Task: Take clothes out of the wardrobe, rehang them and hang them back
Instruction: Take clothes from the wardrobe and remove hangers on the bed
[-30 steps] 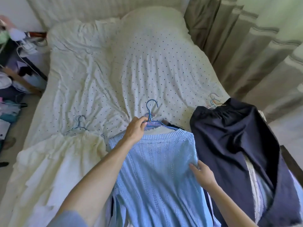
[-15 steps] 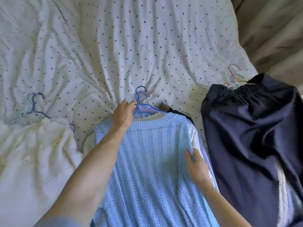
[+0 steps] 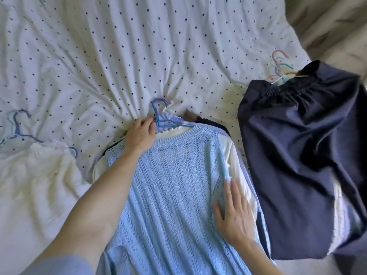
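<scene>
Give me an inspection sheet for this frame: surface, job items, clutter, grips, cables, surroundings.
surface: bed sheet, white with dark dots, wrinkled.
job's things: blue sweater on a blue hanger, topmost of a stack of garments at centre; navy garment at right, with hanger hooks at its top; cream garment at left, on a second blue hanger.
clutter: nothing seen.
grips: left hand holds the blue hanger at its neck; right hand lies flat, fingers straight, on the sweater's right edge.
cables: nothing seen.
surroundings: beige curtain at upper right.
</scene>
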{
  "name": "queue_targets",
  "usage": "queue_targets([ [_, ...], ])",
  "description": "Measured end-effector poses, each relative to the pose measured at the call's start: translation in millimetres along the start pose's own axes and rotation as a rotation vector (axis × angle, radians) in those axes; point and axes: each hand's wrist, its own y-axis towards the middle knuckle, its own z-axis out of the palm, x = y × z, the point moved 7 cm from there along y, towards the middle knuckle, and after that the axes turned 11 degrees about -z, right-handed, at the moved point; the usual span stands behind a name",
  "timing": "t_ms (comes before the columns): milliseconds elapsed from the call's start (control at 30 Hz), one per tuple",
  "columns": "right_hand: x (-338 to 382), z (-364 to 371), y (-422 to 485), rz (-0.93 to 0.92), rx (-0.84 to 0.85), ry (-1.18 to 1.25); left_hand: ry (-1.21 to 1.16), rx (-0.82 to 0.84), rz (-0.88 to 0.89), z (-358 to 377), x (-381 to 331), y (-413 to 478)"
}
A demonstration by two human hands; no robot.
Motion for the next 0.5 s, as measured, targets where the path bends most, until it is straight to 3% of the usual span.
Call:
queue_targets([
  [167, -1, -6, -15, 0.080, 0.261, 0.075, 0.137, -0.033, -0.046, -14, -5, -38],
  [267, -7, -23, -42, 0.145, 0.415, 0.162, 0.243, 0.067, -0.025, -10, -13, -98],
  [500, -24, -118, -154, 0.239, 0.351, 0.333, 0.378, 0.397, 0.108, 8, -56, -291],
])
